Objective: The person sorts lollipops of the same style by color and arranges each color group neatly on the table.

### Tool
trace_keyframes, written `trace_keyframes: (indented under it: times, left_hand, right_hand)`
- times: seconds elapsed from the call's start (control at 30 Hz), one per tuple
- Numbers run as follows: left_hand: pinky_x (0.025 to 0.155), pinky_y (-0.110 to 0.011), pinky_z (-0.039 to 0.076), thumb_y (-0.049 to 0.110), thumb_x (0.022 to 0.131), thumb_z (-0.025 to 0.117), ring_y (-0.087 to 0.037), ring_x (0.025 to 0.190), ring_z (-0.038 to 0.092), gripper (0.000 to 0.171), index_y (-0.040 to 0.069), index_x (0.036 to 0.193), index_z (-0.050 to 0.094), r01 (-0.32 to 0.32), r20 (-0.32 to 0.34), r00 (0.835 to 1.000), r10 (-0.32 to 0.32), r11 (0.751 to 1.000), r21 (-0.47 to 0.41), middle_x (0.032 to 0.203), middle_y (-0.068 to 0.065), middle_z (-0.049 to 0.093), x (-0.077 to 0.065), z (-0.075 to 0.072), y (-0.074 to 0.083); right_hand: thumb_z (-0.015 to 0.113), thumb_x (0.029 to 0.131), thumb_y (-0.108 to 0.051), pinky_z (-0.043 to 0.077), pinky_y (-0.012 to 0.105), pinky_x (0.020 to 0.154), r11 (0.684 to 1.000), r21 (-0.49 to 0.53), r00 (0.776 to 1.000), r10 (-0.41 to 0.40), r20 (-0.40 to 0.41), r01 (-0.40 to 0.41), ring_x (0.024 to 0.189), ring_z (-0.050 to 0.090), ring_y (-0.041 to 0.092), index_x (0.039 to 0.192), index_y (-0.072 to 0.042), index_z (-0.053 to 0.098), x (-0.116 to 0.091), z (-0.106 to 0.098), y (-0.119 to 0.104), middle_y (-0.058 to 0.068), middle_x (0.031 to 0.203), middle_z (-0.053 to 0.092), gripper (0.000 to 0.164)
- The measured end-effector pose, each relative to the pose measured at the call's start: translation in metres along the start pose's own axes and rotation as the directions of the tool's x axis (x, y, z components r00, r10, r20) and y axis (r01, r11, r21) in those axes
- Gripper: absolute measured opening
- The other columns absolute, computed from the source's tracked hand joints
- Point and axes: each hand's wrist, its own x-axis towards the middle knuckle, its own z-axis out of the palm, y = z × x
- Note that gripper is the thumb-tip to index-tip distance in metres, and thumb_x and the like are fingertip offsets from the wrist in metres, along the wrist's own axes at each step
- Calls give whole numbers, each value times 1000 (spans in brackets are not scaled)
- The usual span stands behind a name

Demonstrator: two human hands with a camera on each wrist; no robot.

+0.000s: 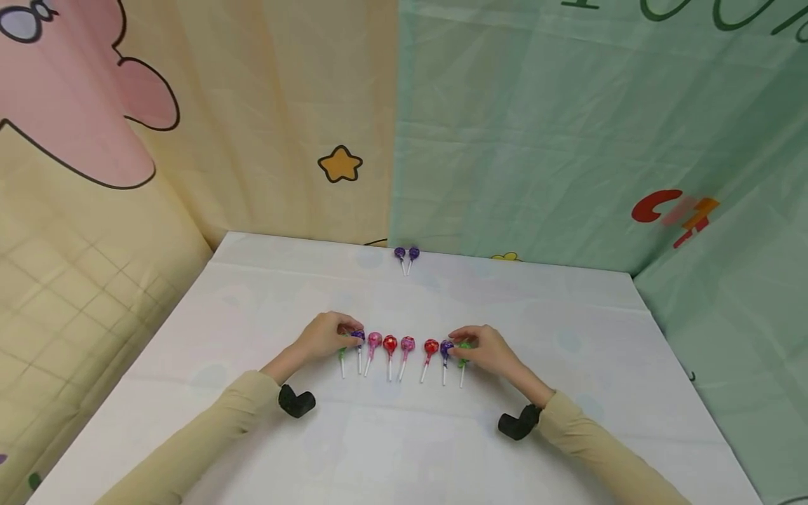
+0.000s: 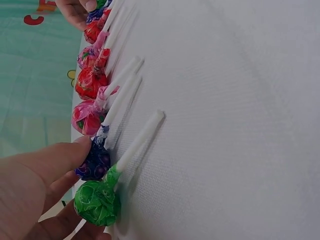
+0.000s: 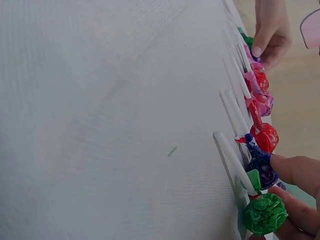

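Observation:
Several wrapped lollipops lie in a row across the white table, sticks toward the person. At the row's left end, my left hand pinches a purple lollipop by its head, the thumb on the near side. Beside those fingers is a green lollipop. My right hand pinches another purple lollipop near the right end, with a second green lollipop by its fingers. Between the hands lie a pink lollipop, a red lollipop, another pink lollipop and another red lollipop.
Two more purple lollipops lie together at the back edge of the white table. Printed curtains hang behind and beside the table. A black wrist mount sits at the left wrist, and a matching black mount at the right.

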Motion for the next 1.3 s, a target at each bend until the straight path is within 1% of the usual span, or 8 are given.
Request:
trace_keyframes:
  times: [0.13,0.3,0.57,0.67,0.9,1.17,1.3]
  left_hand:
    - [68,-25,40,22,83,75,-12,76,51,27,8,106,74,15,-8,1000,-15,1000,15,96,-3,73,-1,0,-1]
    - [65,-26,40,23,82,76,-12,73,52,26,10,105,74,40,-20,999,-40,999,37,94,-2,73,0,2,2]
    - [66,-27,43,23,81,77,-12,76,56,25,11,104,75,93,-31,995,-91,993,69,95,-1,73,0,1,8]
    - [66,-27,43,23,81,77,-12,76,56,25,12,103,75,105,-35,994,-103,992,70,95,-1,74,0,2,9]
    - [65,-26,42,23,80,78,-12,76,56,25,12,103,75,114,-44,993,-111,990,83,94,-1,74,0,2,12]
    - [65,-27,42,22,81,77,-13,77,56,25,12,104,75,152,-41,988,-149,985,87,93,-1,73,-1,4,15]
    - [67,-28,43,23,82,77,-14,76,56,25,12,104,75,165,-50,986,-161,982,94,92,-1,71,-1,6,16]
  right_hand:
    - [74,84,-22,46,30,76,1000,-5,1000,1,10,-1,85,58,13,110,-9,71,3,4,-1,2,98,73,29]
    - [76,82,-22,43,29,75,1000,-11,1000,7,8,-7,84,55,13,107,-10,72,4,5,-1,0,95,72,28]
    - [77,81,-24,45,33,78,999,-24,999,32,1,-32,86,55,14,105,-13,73,5,7,-1,-1,96,72,27]
    - [77,81,-24,44,31,77,999,-30,1000,28,-7,-29,86,54,14,104,-13,74,5,8,0,-1,97,71,26]
    - [79,79,-24,38,28,70,998,-61,1000,4,-23,-6,79,50,13,101,-12,75,5,6,0,2,96,73,25]
    - [79,79,-24,38,27,67,998,-59,999,21,-26,-22,76,49,13,100,-12,75,4,7,0,0,93,73,25]
    - [79,79,-24,39,27,67,998,-60,1000,11,-28,-12,75,49,12,100,-13,75,5,7,0,-1,92,73,24]
